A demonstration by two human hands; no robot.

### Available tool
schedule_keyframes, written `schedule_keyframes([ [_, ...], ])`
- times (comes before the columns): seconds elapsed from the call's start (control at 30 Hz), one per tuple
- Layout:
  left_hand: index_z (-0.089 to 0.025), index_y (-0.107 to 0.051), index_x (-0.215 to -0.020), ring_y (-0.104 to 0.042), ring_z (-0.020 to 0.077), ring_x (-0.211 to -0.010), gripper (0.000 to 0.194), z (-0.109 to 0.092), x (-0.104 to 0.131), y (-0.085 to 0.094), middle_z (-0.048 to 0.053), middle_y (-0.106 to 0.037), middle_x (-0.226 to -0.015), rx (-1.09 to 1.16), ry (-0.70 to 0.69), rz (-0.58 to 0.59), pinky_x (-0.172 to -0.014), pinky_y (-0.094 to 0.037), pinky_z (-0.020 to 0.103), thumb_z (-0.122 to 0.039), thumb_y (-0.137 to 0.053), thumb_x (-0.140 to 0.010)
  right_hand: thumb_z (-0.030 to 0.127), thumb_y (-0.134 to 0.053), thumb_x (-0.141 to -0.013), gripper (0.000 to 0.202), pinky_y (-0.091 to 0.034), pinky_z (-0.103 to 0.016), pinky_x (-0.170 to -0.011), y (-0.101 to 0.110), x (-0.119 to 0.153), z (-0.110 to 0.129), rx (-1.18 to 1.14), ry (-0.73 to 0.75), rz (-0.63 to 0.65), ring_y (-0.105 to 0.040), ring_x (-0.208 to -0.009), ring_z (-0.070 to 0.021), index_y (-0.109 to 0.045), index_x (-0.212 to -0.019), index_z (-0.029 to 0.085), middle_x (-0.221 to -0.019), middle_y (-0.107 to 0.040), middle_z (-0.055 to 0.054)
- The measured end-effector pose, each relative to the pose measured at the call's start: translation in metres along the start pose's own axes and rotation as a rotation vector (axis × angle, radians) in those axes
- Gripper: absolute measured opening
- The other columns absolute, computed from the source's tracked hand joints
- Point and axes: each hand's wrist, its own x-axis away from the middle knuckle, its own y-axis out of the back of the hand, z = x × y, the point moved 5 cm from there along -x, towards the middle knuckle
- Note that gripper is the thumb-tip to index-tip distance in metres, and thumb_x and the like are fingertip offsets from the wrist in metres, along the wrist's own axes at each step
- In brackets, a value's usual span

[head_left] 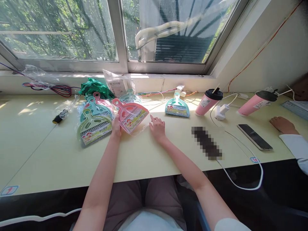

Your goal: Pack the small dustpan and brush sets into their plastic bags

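Observation:
My left hand [116, 126] is closed on the lower left corner of a pink dustpan and brush set [131, 115], tilted, with a printed label and clear wrap. Just right of it, my right hand [157, 128] rests near the table surface, fingers apart, holding nothing. Left of the pink set, a green set [96, 130] lies in front of a teal set [97, 107] and another pink one, partly hidden. A further teal set [130, 96] stands behind the held one. Farther right, a teal set [177, 107] sits alone by the wall.
Two pink cups [204, 107] [252, 104], a white charger [221, 112] with its cable, and a phone [255, 137] are on the right. Another person's hand [284, 125] rests at far right. A black and yellow object [60, 117] and green plastic [95, 87] lie left.

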Motion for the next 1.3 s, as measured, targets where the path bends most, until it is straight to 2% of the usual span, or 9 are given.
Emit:
schedule_keyframes([
  [0.2,-0.017,-0.077,-0.098,-0.074,0.0243,-0.097,0.034,0.001,0.004,-0.006,0.009,-0.079,-0.098,-0.05,0.018,0.038,-0.087,-0.062,0.035,-0.048,-0.077,-0.084,0.019,-0.049,-0.1,0.047,-0.038,-0.037,-0.093,-0.003,-0.002,-0.01,-0.187,-0.146,0.033,-0.064,-0.105,-0.0241,-0.057,-0.146,0.02,-0.106,-0.077,-0.009],
  [0.4,-0.018,-0.076,-0.095,-0.074,0.0257,-0.098,0.04,0.002,0.006,-0.01,0.009,-0.078,-0.098,-0.066,0.011,0.05,-0.086,-0.061,0.036,-0.056,-0.078,-0.083,0.015,-0.047,-0.096,0.044,-0.043,-0.037,-0.099,0.0,-0.004,-0.015,-0.377,-0.197,0.02,-0.07,-0.086,-0.0188,-0.066,-0.135,0.023,-0.088,-0.079,-0.002],
  [0.47,-0.019,-0.076,-0.095,-0.074,0.0254,-0.096,0.037,0.003,0.008,-0.012,0.008,-0.078,-0.096,-0.094,0.031,0.039,-0.085,-0.061,0.036,-0.053,-0.079,-0.082,0.015,-0.045,-0.095,0.041,-0.048,-0.034,-0.093,0.004,-0.003,-0.012,-0.477,-0.209,0.006,-0.07,-0.077,-0.0164,-0.07,-0.126,0.025,-0.087,-0.079,0.0],
  [0.53,-0.019,-0.076,-0.093,-0.073,0.025,-0.093,0.034,0.004,0.008,-0.014,0.007,-0.077,-0.093,-0.118,0.044,0.047,-0.083,-0.06,0.036,-0.052,-0.079,-0.082,0.016,-0.046,-0.094,0.036,-0.053,-0.029,-0.078,0.006,-0.001,-0.01,-0.645,-0.256,0.014,-0.069,-0.068,-0.0144,-0.074,-0.116,0.025,-0.089,-0.08,0.0],
  [0.6,-0.019,-0.077,-0.091,-0.073,0.0249,-0.09,0.034,0.005,0.009,-0.016,0.006,-0.077,-0.09,-0.142,0.045,0.065,-0.079,-0.059,0.035,-0.051,-0.079,-0.081,0.018,-0.051,-0.093,0.027,-0.052,-0.025,-0.06,0.001,0.001,-0.008,-0.844,-0.34,0.129,-0.066,-0.057,-0.0124,-0.076,-0.104,0.022,-0.087,-0.08,-0.001],
  [0.67,-0.018,-0.077,-0.089,-0.072,0.0251,-0.088,0.035,0.006,0.01,-0.018,0.007,-0.077,-0.087,-0.155,0.037,0.095,-0.076,-0.059,0.034,-0.052,-0.078,-0.08,0.021,-0.059,-0.093,0.018,-0.049,-0.023,-0.05,-0.01,0.004,-0.005,-1.008,-0.427,0.328,-0.066,-0.05,-0.0118,-0.076,-0.091,0.018,-0.082,-0.08,-0.005],
  [0.77,-0.016,-0.077,-0.091,-0.072,0.0253,-0.09,0.039,0.008,0.013,-0.024,0.009,-0.077,-0.091,-0.134,0.041,0.165,-0.078,-0.058,0.034,-0.054,-0.077,-0.08,0.026,-0.068,-0.092,0.016,-0.053,-0.022,-0.05,-0.017,0.006,-0.002,-1.181,-0.498,0.465,-0.069,-0.051,-0.0137,-0.075,-0.084,0.015,-0.077,-0.079,-0.008],
  [0.97,-0.015,-0.076,-0.091,-0.071,0.0256,-0.092,0.036,0.008,0.021,-0.031,0.01,-0.077,-0.095,-0.13,0.077,0.189,-0.081,-0.057,0.035,-0.049,-0.078,-0.08,0.017,-0.072,-0.09,0.005,-0.059,-0.02,-0.061,-0.019,0.001,-0.007,-1.41,-0.569,0.29,-0.074,-0.062,-0.0122,-0.073,-0.087,0.014,-0.084,-0.079,-0.006],
  [1.3,-0.015,-0.075,-0.087,-0.071,0.0256,-0.088,0.035,0.01,0.018,-0.028,0.01,-0.076,-0.089,-0.119,0.087,0.145,-0.082,-0.055,0.037,-0.048,-0.078,-0.078,0.012,-0.066,-0.093,0.012,-0.061,-0.02,-0.065,-0.022,0.0,-0.005,-1.449,-0.61,0.295,-0.074,-0.059,-0.0123,-0.07,-0.082,0.015,-0.071,-0.077,-0.003],
])
